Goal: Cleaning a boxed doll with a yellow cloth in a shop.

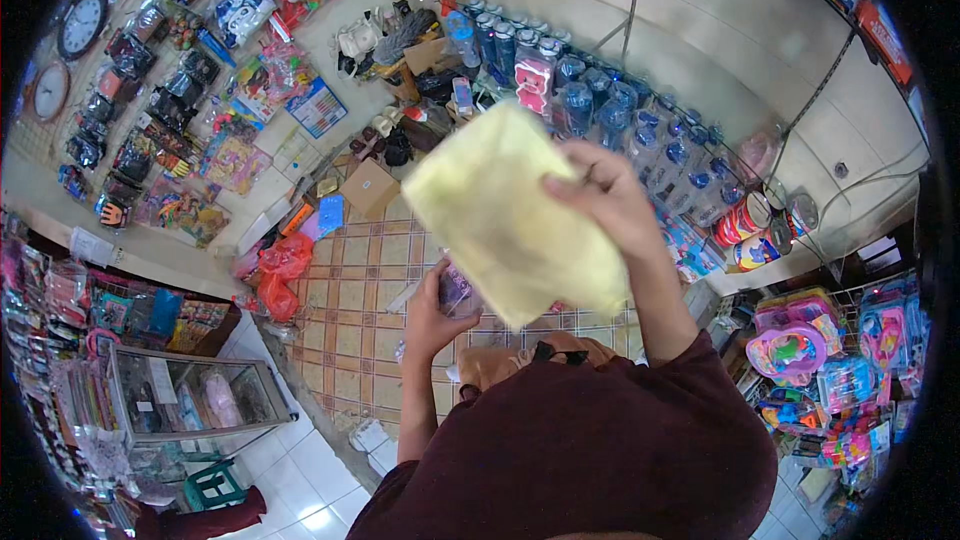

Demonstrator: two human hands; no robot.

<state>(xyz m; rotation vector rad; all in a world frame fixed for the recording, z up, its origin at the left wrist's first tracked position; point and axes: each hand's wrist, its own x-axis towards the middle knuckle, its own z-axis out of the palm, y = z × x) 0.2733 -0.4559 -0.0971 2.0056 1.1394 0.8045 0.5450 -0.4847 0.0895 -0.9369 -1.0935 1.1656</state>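
A pale yellow cloth (pixel 517 217), blurred by motion, is spread out in front of me. My right hand (pixel 604 191) grips it by its right side, thumb on top. Lower and to the left, my left hand (pixel 431 307) is curled around the edge of a small purple packet (pixel 455 286) in what looks like clear plastic. The yellow cloth hides part of this packet and much of the floor behind it.
Blue-capped plastic bottles (pixel 675 154) line the wall shelf ahead. A cardboard box (pixel 370 187) and a red plastic bag (pixel 283 266) rest around the tiled floor (pixel 345 330). A glass display case (pixel 199 394) stands left, packaged toys (pixel 787 349) hang right.
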